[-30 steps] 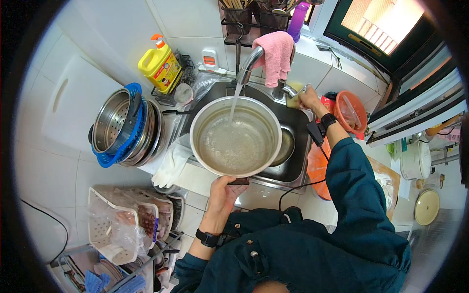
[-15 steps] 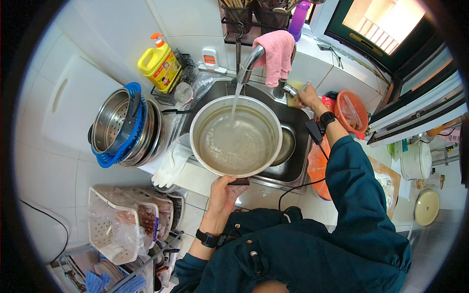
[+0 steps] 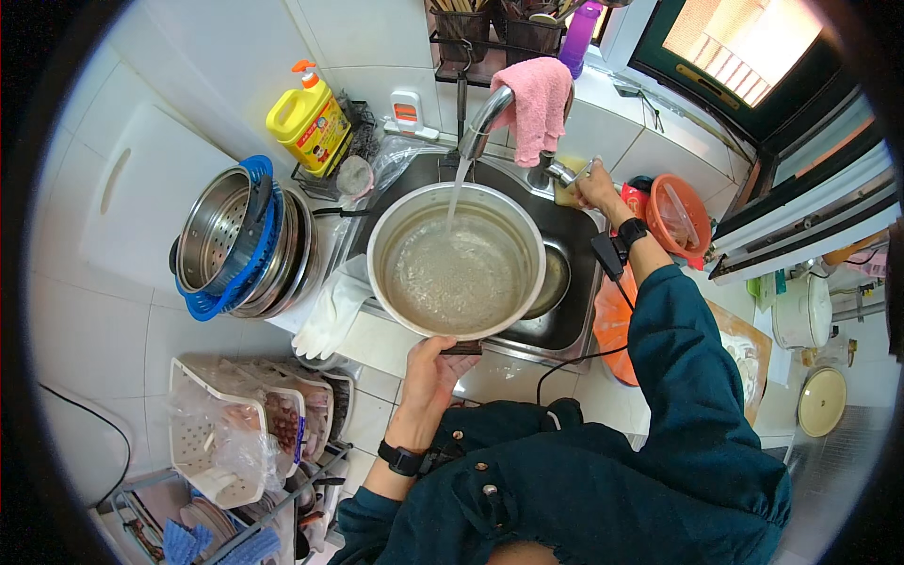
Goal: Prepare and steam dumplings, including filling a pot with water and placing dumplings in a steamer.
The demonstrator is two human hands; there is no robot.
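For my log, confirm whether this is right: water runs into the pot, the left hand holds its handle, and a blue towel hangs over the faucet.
The colour is wrong: the head view shows a pink towel hanging over the faucet. Water runs into the pot and the left hand holds its handle.

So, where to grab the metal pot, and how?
Likely the dark near handle of the metal pot, approached from the person's side: it juts toward the body, where the left hand holds it, away from the faucet stream.
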